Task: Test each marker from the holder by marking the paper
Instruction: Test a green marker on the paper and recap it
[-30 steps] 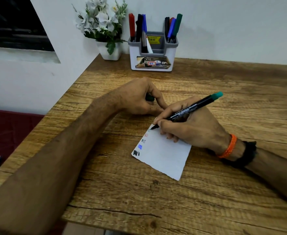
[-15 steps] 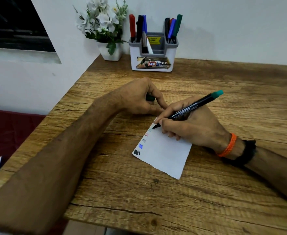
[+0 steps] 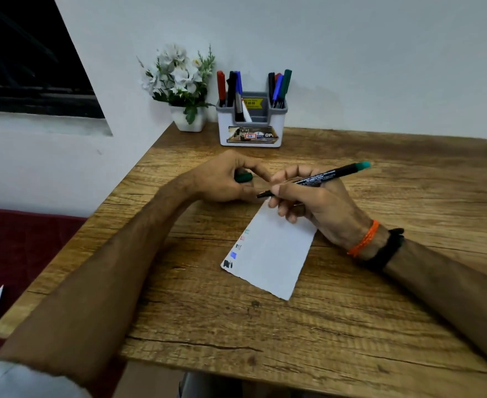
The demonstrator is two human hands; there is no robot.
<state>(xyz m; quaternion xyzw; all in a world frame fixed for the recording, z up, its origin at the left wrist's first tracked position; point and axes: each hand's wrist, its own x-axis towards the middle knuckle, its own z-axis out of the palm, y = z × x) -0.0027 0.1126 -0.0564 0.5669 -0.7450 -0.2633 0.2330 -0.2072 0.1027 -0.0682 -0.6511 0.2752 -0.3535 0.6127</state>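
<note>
Wooden bench (image 3: 351, 326): right hand (image 3: 319, 205) pinches the light, stiff marker (image 3: 322, 178) near its tip above the paper (image 3: 273, 254); left hand (image 3: 225, 179) grips its cap (image 3: 243, 177).

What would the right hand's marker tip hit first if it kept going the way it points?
Most likely the left hand, which holds the green cap. The marker in the right hand points left at its fingers, close by; depth is unclear from one view.

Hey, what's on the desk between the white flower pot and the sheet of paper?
The left hand, holding a dark green marker cap, lies between the white flower pot and white paper in the head view.
</note>
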